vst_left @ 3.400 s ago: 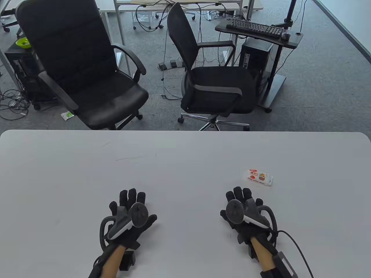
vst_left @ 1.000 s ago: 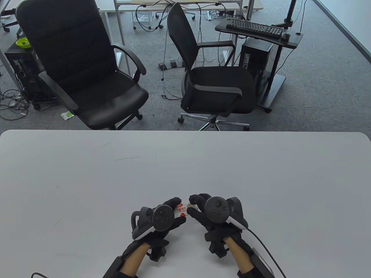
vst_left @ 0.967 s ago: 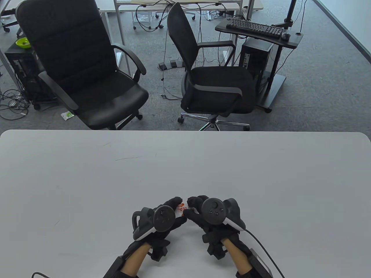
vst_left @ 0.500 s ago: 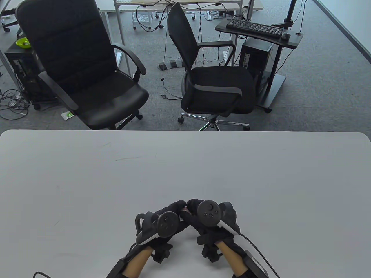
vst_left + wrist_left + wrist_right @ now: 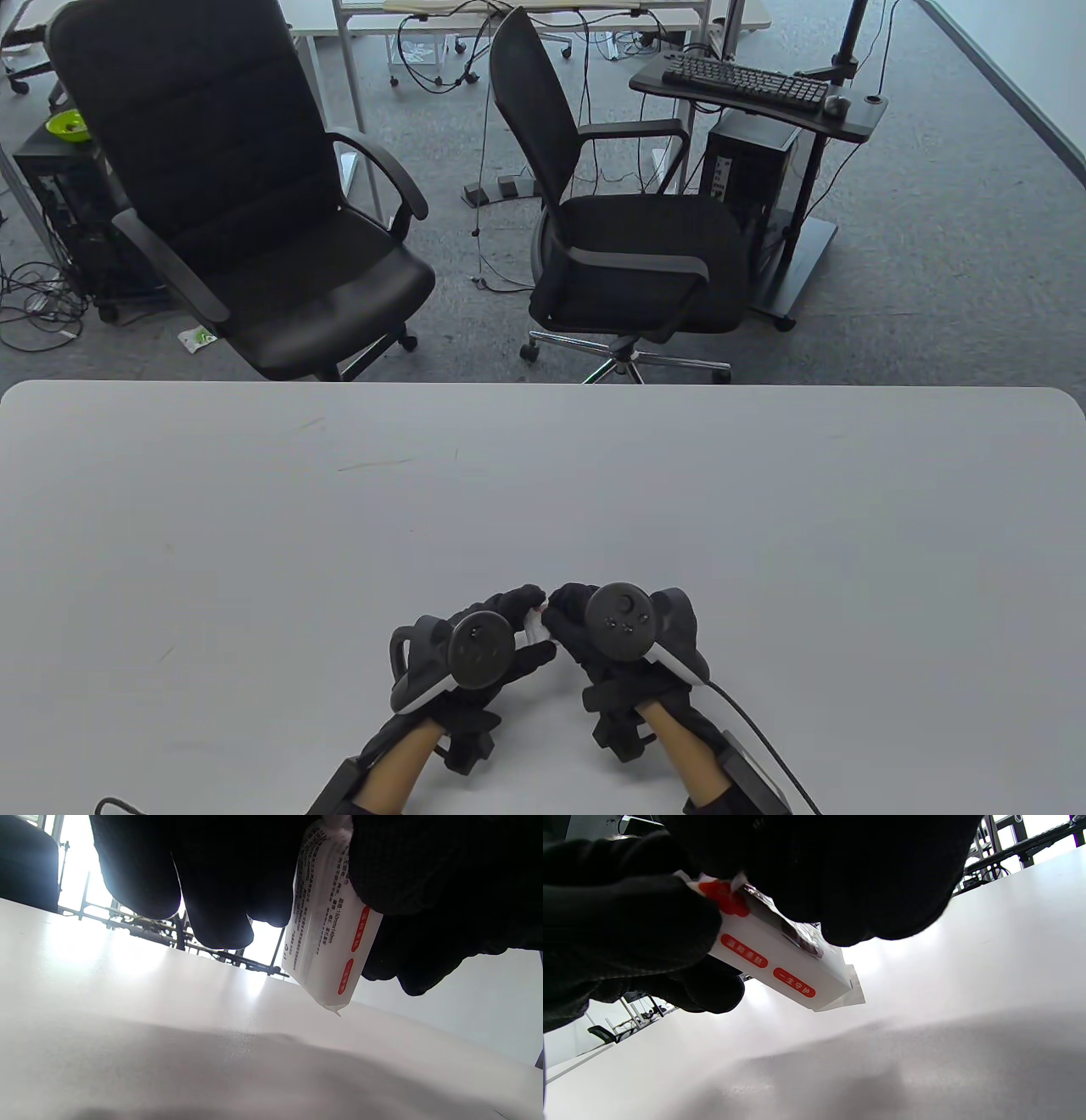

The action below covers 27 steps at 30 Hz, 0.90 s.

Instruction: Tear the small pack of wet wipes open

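Observation:
The small white wet-wipes pack (image 5: pixel 534 626) with red labels is held between both hands above the near middle of the table (image 5: pixel 543 492). Only a sliver of it shows in the table view. My left hand (image 5: pixel 501 632) grips one end and my right hand (image 5: pixel 585 624) grips the other, fingertips close together. In the left wrist view the pack (image 5: pixel 328 929) hangs down from the fingers, clear of the table. In the right wrist view the pack (image 5: pixel 780 963) is pinched at its upper end, its sealed lower edge free.
Two black office chairs (image 5: pixel 254 195) (image 5: pixel 611 212) stand beyond the table's far edge. A keyboard stand (image 5: pixel 755 85) is at the back right. A cable (image 5: pixel 764 739) runs from my right wrist.
The pack has gone from lying on the table at the right into both hands at the near middle. In the last second the hands closed together over it, hiding most of it.

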Tool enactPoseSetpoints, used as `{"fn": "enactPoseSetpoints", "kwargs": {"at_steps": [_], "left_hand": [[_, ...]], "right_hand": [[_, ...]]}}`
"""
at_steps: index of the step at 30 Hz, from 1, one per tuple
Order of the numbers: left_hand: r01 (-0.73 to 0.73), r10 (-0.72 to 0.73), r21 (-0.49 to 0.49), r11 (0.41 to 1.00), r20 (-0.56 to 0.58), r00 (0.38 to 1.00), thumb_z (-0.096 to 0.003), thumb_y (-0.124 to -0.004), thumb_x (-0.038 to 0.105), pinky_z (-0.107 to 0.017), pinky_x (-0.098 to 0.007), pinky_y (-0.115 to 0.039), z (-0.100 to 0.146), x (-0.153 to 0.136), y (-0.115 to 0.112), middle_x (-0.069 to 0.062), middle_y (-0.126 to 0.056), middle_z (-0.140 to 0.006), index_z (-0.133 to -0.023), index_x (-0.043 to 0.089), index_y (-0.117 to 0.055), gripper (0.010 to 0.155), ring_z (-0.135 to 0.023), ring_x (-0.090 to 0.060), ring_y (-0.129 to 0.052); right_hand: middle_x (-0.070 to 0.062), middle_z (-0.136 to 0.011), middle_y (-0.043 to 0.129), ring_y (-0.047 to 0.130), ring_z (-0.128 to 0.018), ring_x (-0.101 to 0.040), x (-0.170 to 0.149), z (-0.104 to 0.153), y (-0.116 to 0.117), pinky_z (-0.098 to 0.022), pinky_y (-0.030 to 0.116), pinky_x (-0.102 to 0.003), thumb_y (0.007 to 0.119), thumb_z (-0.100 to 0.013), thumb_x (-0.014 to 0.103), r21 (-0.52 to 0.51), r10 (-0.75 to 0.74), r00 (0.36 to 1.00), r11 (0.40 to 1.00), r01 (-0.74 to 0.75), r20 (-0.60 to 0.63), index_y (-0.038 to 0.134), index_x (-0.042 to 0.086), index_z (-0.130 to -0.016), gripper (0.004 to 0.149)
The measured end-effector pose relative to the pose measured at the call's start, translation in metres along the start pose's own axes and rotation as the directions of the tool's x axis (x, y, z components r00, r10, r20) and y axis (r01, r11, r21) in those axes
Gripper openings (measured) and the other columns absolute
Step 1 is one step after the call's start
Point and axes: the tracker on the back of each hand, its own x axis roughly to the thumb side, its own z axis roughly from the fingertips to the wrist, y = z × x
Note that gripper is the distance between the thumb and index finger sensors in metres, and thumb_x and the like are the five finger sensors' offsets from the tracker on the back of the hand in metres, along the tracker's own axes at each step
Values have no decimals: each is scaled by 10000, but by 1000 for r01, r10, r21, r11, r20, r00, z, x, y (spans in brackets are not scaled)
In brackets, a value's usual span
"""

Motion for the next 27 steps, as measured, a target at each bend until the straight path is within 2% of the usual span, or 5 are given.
{"fn": "enactPoseSetpoints", "kwargs": {"at_steps": [10,19,23,27], "left_hand": [[-5,5,16,1000,-27,1000,-453,-778,584,-676,-589,-745,4,-8,5,-81,-774,-998,-1049,305,-557,695,-811,-291,-955],[-20,20,14,1000,-72,997,-450,-775,594,-681,-597,-735,5,-19,11,-84,-768,-1001,-1047,308,-560,696,-822,-300,-944],[-8,8,0,1000,-73,997,-451,-770,602,-681,-599,-734,6,-19,10,-85,-770,-1000,-1044,307,-572,692,-825,-304,-943],[-22,21,-10,1000,-64,998,-455,-770,589,-680,-601,-733,7,-18,11,-87,-774,-997,-1043,301,-576,683,-822,-305,-946]], "right_hand": [[-88,-810,895,955,-677,-357,-16,1,-9,-455,879,-452,687,-627,346,-40,8,999,999,-10,-42,712,135,-891,339],[-91,-807,897,952,-676,-363,-31,1,-17,-454,876,-457,686,-629,342,-59,-74,994,996,69,-82,715,134,-890,336],[-84,-808,899,952,-683,-358,-34,0,-14,-460,874,-457,682,-631,347,-45,-56,995,998,53,-81,717,141,-890,333],[-102,-860,878,904,-757,-396,-41,0,-16,-514,828,-511,652,-639,370,32,-50,997,998,52,-59,705,158,-917,353]]}}
